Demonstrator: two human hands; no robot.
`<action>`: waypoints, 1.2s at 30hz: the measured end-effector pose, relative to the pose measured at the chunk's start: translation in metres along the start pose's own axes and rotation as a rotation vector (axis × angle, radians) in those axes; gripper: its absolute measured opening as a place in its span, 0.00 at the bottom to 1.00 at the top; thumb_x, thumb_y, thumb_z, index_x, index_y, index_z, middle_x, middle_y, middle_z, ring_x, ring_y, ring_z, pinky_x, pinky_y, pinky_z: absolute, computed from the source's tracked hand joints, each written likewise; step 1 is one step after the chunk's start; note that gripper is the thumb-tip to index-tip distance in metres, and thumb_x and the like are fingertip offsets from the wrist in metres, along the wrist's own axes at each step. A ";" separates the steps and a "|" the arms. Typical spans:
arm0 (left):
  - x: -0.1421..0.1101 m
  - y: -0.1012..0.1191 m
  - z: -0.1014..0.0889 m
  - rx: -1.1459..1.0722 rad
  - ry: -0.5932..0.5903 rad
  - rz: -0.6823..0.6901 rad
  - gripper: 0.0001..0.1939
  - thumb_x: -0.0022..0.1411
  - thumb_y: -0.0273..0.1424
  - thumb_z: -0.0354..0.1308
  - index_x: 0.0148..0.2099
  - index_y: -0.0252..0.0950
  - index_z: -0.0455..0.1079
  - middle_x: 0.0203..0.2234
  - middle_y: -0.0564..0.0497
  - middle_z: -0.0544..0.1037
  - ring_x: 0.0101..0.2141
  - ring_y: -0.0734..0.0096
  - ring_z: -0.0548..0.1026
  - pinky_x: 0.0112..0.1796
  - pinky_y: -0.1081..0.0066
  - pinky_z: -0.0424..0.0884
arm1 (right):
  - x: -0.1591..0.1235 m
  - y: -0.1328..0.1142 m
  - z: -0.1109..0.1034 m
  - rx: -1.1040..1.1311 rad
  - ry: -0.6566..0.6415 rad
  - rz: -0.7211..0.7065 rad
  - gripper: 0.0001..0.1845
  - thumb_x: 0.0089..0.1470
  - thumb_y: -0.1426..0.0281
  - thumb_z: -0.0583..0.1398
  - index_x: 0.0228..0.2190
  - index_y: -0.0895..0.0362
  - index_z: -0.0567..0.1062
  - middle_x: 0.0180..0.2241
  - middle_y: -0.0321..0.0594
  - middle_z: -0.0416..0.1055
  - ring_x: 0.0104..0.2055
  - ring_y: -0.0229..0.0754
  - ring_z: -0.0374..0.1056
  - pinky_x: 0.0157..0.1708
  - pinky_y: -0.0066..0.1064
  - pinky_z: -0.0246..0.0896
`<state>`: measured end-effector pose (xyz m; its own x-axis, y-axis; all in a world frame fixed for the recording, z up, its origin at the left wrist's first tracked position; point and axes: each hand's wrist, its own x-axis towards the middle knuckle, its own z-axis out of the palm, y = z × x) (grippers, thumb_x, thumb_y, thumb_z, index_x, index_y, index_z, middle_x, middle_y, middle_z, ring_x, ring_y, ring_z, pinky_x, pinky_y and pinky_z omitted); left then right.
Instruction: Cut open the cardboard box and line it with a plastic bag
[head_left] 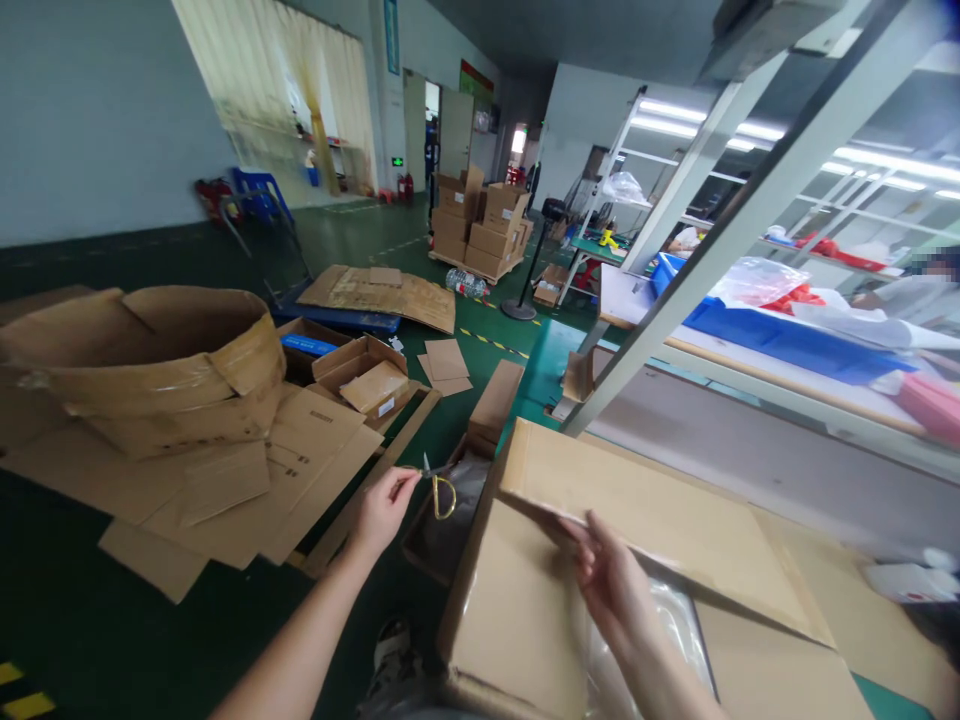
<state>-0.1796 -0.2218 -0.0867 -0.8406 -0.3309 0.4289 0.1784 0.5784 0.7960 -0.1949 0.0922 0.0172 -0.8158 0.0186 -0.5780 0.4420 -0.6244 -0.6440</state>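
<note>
A pair of scissors with gold handles [444, 497] is pinched in my left hand [386, 510], held out beside the box with its blades apart. My right hand [616, 580] grips the edge of a raised flap [637, 510] on a large cardboard box [517, 600], thumb on top and fingers under it. Clear plastic [679, 620] shows inside the box opening below my right wrist. The rest of the contents is hidden by the flaps and my forearm.
Left on the green floor are a big round cardboard bin [172, 360] and flattened cardboard sheets [300, 470]. Stacked cartons [487, 230] stand farther back. A metal shelf post [720, 230] slants close on the right, before a blue tray [795, 340]. A person [926, 290] is at far right.
</note>
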 end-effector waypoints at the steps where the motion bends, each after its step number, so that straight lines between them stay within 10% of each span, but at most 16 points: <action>1: -0.007 0.001 0.001 -0.021 0.001 -0.024 0.11 0.66 0.38 0.54 0.37 0.37 0.72 0.31 0.49 0.81 0.31 0.68 0.80 0.35 0.71 0.77 | 0.001 -0.006 0.002 -0.008 0.011 -0.016 0.03 0.55 0.74 0.62 0.32 0.59 0.71 0.29 0.45 0.80 0.14 0.27 0.59 0.13 0.16 0.60; 9: -0.016 0.018 -0.006 -0.155 -0.005 -0.139 0.09 0.63 0.37 0.58 0.36 0.38 0.74 0.32 0.50 0.81 0.31 0.69 0.79 0.36 0.72 0.76 | 0.003 -0.001 -0.006 -0.140 0.027 0.070 0.07 0.52 0.73 0.66 0.31 0.58 0.71 0.31 0.46 0.80 0.18 0.32 0.68 0.16 0.19 0.64; 14: -0.017 0.068 -0.001 -0.265 -0.062 -0.159 0.08 0.63 0.38 0.59 0.40 0.39 0.73 0.32 0.50 0.79 0.32 0.68 0.78 0.35 0.72 0.75 | -0.022 0.011 -0.015 -0.235 -0.134 0.083 0.19 0.47 0.62 0.70 0.36 0.63 0.76 0.33 0.45 0.79 0.25 0.36 0.72 0.22 0.23 0.66; 21: -0.033 0.175 0.037 -0.834 -0.663 -0.738 0.21 0.51 0.45 0.69 0.40 0.36 0.73 0.15 0.58 0.68 0.15 0.79 0.61 0.16 0.80 0.59 | -0.079 0.039 -0.018 -0.331 -0.259 -0.302 0.23 0.51 0.53 0.67 0.42 0.56 0.79 0.40 0.45 0.77 0.39 0.42 0.74 0.36 0.30 0.67; 25: -0.052 0.207 0.057 -0.883 -0.811 -0.875 0.23 0.45 0.45 0.72 0.40 0.38 0.74 0.25 0.51 0.77 0.17 0.74 0.69 0.19 0.75 0.68 | -0.095 0.058 -0.029 -0.182 -0.186 -0.488 0.22 0.51 0.53 0.66 0.45 0.50 0.78 0.35 0.39 0.76 0.34 0.39 0.71 0.36 0.30 0.65; 30: -0.067 0.221 0.080 -0.832 -0.960 -0.869 0.32 0.42 0.50 0.72 0.45 0.38 0.72 0.36 0.45 0.79 0.13 0.78 0.67 0.12 0.76 0.61 | -0.100 0.048 -0.046 -0.094 0.128 -0.578 0.20 0.51 0.52 0.66 0.29 0.57 0.81 0.24 0.37 0.71 0.28 0.36 0.65 0.32 0.26 0.61; 36: -0.076 0.232 0.117 -0.719 -1.040 -0.682 0.25 0.53 0.52 0.65 0.27 0.32 0.72 0.26 0.49 0.76 0.14 0.84 0.64 0.17 0.81 0.61 | -0.098 0.001 -0.100 -0.096 0.065 -0.509 0.23 0.50 0.49 0.65 0.25 0.59 0.74 0.23 0.35 0.68 0.26 0.35 0.63 0.29 0.27 0.59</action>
<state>-0.1342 0.0247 0.0158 -0.7949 0.4818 -0.3688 -0.4531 -0.0670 0.8890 -0.0768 0.1681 0.0232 -0.9129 0.3514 -0.2077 0.0302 -0.4494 -0.8928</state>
